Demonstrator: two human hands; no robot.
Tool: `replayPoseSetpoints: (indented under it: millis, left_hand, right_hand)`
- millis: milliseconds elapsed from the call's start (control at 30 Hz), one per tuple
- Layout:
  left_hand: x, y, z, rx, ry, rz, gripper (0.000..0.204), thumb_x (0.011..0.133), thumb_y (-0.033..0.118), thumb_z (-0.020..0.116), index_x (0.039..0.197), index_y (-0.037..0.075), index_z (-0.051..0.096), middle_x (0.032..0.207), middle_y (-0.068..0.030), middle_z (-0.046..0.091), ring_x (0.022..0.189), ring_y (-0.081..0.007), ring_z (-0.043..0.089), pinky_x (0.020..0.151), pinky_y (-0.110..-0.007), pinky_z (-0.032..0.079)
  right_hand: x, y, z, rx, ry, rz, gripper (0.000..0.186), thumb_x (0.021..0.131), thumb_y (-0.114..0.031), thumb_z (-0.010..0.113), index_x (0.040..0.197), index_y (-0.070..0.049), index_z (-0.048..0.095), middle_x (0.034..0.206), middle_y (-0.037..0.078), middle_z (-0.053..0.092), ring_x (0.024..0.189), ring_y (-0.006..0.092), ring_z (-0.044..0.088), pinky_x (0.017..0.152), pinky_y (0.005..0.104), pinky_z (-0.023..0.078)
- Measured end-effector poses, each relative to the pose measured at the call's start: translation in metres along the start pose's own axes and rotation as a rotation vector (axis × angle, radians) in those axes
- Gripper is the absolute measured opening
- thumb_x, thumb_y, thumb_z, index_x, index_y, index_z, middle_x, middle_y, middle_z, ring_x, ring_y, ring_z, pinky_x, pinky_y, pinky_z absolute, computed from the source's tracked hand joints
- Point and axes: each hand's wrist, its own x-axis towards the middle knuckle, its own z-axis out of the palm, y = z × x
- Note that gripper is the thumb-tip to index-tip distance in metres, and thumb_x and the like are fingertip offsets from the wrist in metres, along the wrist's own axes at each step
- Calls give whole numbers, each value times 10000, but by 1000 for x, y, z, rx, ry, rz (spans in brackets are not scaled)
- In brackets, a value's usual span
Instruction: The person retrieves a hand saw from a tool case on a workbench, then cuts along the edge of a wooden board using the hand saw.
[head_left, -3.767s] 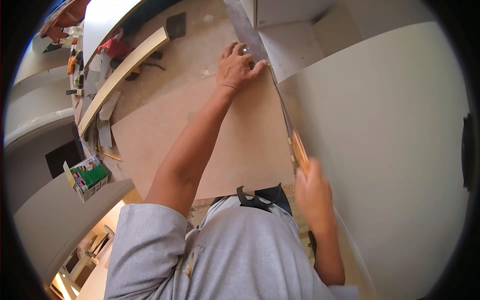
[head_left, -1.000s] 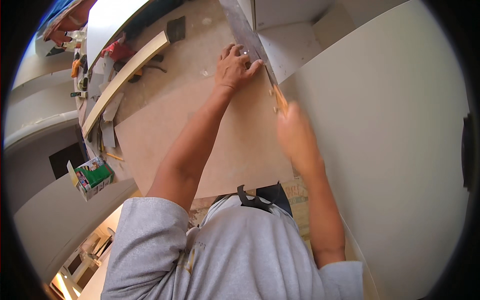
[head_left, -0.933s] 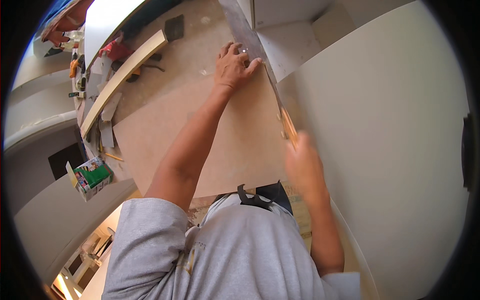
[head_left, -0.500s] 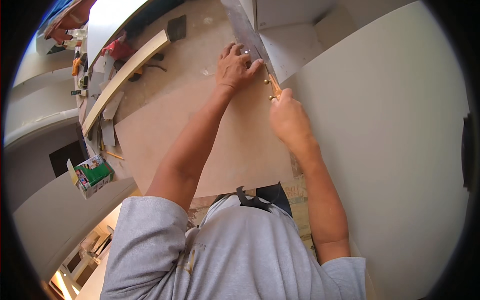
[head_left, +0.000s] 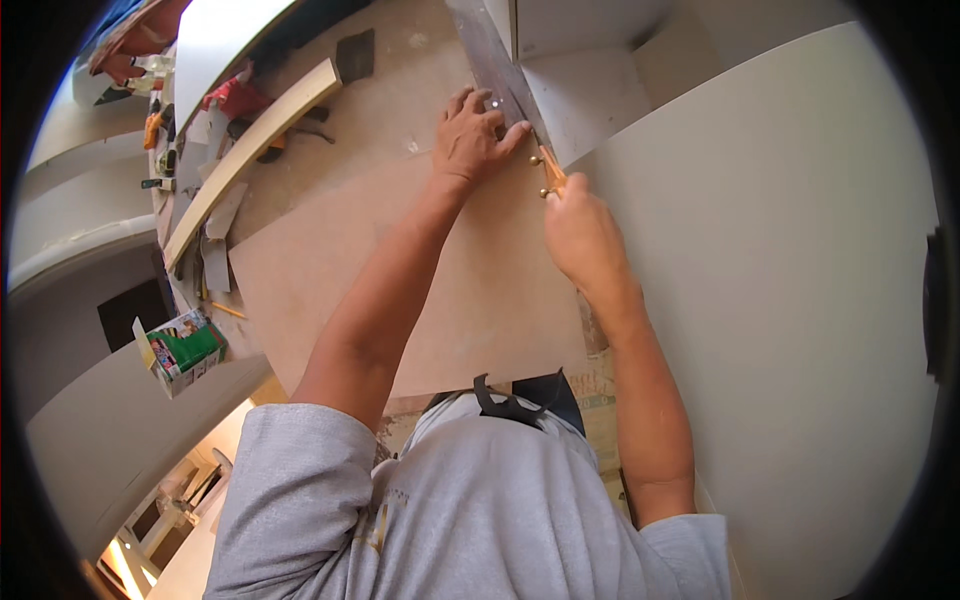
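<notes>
My right hand (head_left: 587,230) is closed around a cutter (head_left: 553,168), a slim tool with an orange-brown handle and two round brass knobs on its left side. Its thin dark tip lies along the edge of a grey metal straightedge (head_left: 478,45). Pressed down on the straightedge and sheet is my left hand (head_left: 472,140), fingers apart, thumb pointing toward the cutter's tip. Beneath both hands lies a smooth pinkish-tan sheet (head_left: 420,290), which reaches back to my waist. Whether the tip has cut into the sheet is too small to tell.
A large pale panel (head_left: 770,280) stands close on the right. To the left are a curved wooden strip (head_left: 255,155), a red object (head_left: 237,93), a yellow pencil (head_left: 228,310) and a green-and-white box (head_left: 185,350). A dark square piece (head_left: 355,55) lies at the back.
My right hand and the cutter have shifted very slightly to the right. My left hand keeps its place on the straightedge.
</notes>
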Motion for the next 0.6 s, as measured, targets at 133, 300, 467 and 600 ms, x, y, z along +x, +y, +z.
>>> replayPoseSetpoints:
  millis: [133,300,467,600]
  left_hand:
    - [0,1,0,-20,0,-13,522,938,566,715,788,71,782,1467,-126,641,1486,-380,441,1202,-493,362]
    - [0,-1,2,-27,-2,-7,520,942,559,712,788,67,781,1461,-138,644,1485,-379,444,1192,-493,371]
    - [0,-1,1,-39,23,2,521,943,555,709,796,62,789,1451,-144,651,1475,-382,457,1193,-495,373]
    - [0,3,-3,-15,34,3,527,944,557,706,797,59,794,1432,-146,663,1460,-385,474,1191,-499,377]
  right_hand:
    - [-21,10,0,-53,-99,118,339,1084,-237,508,1280,38,532,1107,349,721,1055,560,684,911,612,547]
    - [-157,18,-50,-32,-223,294,350,1079,-272,553,1254,27,503,1040,346,713,993,558,679,835,643,518]
    - [-112,4,-45,-68,-253,336,323,1087,-244,526,1254,32,514,1031,346,716,1002,552,683,798,624,537]
    - [5,2,-2,-49,-33,17,337,1091,-246,491,1225,59,544,1082,356,706,1022,562,672,876,617,539]
